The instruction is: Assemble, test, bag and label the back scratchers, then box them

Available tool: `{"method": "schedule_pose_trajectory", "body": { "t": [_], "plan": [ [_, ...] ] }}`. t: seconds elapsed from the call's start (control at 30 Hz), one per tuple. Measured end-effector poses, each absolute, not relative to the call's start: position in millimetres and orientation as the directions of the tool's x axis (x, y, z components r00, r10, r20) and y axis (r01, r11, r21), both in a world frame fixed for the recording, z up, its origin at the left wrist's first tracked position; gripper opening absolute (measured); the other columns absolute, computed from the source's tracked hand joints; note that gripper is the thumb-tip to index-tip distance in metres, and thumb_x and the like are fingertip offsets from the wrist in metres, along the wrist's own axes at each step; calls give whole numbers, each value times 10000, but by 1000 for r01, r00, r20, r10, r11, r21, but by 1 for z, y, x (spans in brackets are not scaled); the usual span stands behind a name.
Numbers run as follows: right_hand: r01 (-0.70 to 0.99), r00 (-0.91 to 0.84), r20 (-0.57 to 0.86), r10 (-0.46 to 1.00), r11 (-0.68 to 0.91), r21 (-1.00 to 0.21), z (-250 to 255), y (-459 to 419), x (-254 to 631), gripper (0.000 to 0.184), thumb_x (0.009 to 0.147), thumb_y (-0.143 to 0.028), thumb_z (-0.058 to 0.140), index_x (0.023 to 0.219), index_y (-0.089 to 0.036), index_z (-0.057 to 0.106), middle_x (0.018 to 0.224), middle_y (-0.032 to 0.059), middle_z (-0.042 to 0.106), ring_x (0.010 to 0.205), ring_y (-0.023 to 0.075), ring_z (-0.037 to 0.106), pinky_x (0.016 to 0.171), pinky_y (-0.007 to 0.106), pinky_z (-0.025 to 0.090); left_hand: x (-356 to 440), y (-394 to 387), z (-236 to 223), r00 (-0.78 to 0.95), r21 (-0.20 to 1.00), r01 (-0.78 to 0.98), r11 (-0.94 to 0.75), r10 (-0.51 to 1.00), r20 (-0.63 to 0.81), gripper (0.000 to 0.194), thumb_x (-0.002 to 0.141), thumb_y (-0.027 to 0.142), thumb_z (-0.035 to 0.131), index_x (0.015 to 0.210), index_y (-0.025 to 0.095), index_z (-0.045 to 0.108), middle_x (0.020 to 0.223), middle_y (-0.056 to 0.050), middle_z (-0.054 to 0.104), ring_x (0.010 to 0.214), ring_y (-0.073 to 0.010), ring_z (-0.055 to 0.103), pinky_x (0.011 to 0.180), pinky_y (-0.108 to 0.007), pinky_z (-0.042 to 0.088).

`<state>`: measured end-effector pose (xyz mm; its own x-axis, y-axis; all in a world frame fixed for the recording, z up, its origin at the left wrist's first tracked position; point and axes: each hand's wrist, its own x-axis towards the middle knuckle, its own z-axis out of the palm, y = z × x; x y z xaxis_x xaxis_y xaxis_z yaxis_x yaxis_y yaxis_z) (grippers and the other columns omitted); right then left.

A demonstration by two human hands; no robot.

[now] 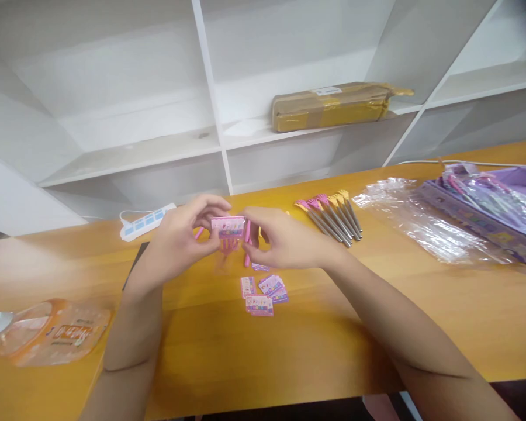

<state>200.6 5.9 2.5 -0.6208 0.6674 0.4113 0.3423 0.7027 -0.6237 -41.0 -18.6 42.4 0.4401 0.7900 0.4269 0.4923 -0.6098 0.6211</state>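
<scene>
My left hand and my right hand meet above the wooden table. Both pinch a small pink printed card packet between them, with pink forks hanging below it. Several more small pink and purple cards lie on the table just below my hands. A pink fork pokes out under my right hand.
A row of metal forks with pink and yellow heads lies right of my hands. Clear plastic wrap and a purple box sit far right. A plastic bottle lies at left, a power strip behind. A taped brown parcel rests on the white shelf.
</scene>
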Motion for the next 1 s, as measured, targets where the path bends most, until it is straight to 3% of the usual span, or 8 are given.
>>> {"method": "schedule_pose_trajectory", "body": {
  "t": [0.17, 0.33, 0.57, 0.73, 0.87, 1.0],
  "plan": [
    [268, -741, 269, 615, 638, -722, -23, 27, 182, 262, 898, -233, 768, 1142, -176, 692, 1098, 54, 737, 785, 130, 639, 719, 269, 479, -41, -18, 42, 403, 649, 491, -581, 812, 422, 462, 873, 132, 711, 1312, 254, 634, 1146, -62, 772, 1040, -208, 747, 886, -346, 629],
    [255, -751, 188, 634, 540, -802, -49, 41, 163, 141, 903, -233, 815, 962, -144, 723, 946, 26, 745, 763, 122, 635, 719, 254, 465, -42, -17, 44, 413, 639, 495, -589, 806, 423, 455, 887, 138, 713, 1320, 247, 625, 1151, -68, 771, 1052, -209, 750, 896, -343, 629],
    [175, -745, 294, 599, 601, -780, -62, 45, 159, 158, 881, -161, 776, 1025, -148, 715, 1029, 32, 754, 776, 118, 632, 722, 241, 466, -40, -16, 44, 397, 608, 531, -590, 807, 437, 425, 908, 162, 725, 1315, 249, 638, 1150, -67, 758, 1067, -216, 741, 893, -347, 625],
    [172, -713, 370, 595, 660, -731, -65, 52, 159, 95, 863, -108, 736, 944, -151, 710, 971, 28, 756, 766, 114, 628, 718, 230, 450, -42, -16, 48, 301, 642, 541, -543, 838, 454, 391, 961, 253, 712, 1335, 263, 599, 1192, -72, 746, 1015, -203, 727, 882, -365, 629],
    [281, -600, 427, 676, 679, -679, -46, 63, 186, 80, 899, -206, 757, 952, -152, 732, 853, 5, 718, 714, 110, 600, 708, 237, 434, -46, -15, 53, 176, 681, 490, -544, 827, 534, 387, 973, 281, 719, 1334, 270, 581, 1227, -72, 729, 991, -192, 712, 901, -374, 612],
    [450, -417, 424, 804, 588, -672, -9, 70, 251, 165, 942, -286, 715, 1034, -154, 751, 771, -7, 692, 670, 125, 600, 663, 254, 423, -49, -15, 55, 155, 701, 489, -519, 842, 516, 375, 996, 288, 693, 1357, 266, 593, 1211, -74, 739, 1012, -201, 712, 890, -366, 594]
  ]
}}
